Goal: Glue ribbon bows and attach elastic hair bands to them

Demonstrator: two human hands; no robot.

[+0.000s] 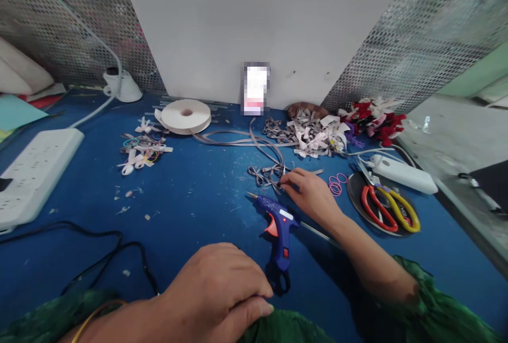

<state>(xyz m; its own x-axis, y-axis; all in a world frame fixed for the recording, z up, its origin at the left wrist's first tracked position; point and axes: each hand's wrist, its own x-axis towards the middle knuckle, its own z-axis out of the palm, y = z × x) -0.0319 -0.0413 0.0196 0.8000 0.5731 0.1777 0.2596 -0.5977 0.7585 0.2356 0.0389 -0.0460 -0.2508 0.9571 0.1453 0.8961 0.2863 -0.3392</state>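
My right hand (309,192) reaches to the middle of the table, its fingertips pinched on a small grey ribbon bow (280,183). More grey ribbon bows (260,175) lie just left of those fingers. Close to the front, my left hand (222,285) is closed, thumb against the curled fingers; whatever may be inside is hidden. Between the two hands a blue glue gun (281,221) lies on its side, nozzle toward the far left, with a clear glue stick (319,233) out of its back.
A ribbon spool (186,115) and small bows (145,147) lie at left, by a power strip (39,168). Across the back are a phone (255,89) and a bow heap (317,134). Pink elastic bands (335,187) and red-and-yellow-handled scissors (391,208) lie right.
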